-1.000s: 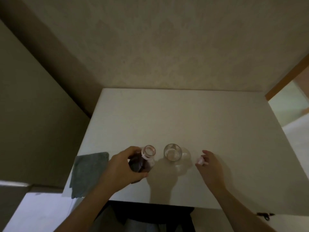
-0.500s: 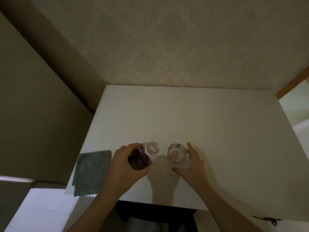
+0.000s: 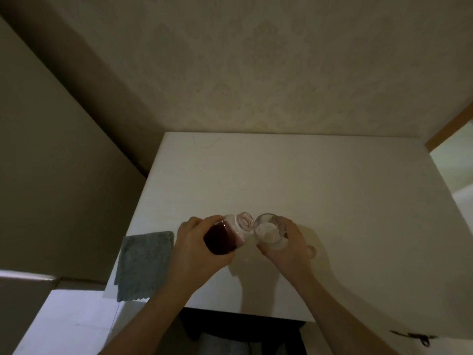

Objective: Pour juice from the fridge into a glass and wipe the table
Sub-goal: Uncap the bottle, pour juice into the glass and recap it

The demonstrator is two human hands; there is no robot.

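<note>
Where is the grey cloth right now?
The grey cloth lies flat at the table's near left corner, overhanging the edge, just left of the left hand holding the juice bottle.

Over the white table (image 3: 294, 175), the left hand (image 3: 194, 249) tilts an open bottle (image 3: 226, 235) of dark juice toward the glass (image 3: 268, 231) gripped by the right hand (image 3: 289, 248) — a grey cloth (image 3: 143, 265) overhangs the left edge.

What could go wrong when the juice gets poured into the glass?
1. The open bottle, tilted in the left hand, has its mouth beside the glass rim, not clearly over it, so dark juice might miss and land on the white table.
2. The right hand holds the glass, and it may be off the table; a wobble could spill it.
3. The grey cloth overhangs the table edge and might slip off.
</note>
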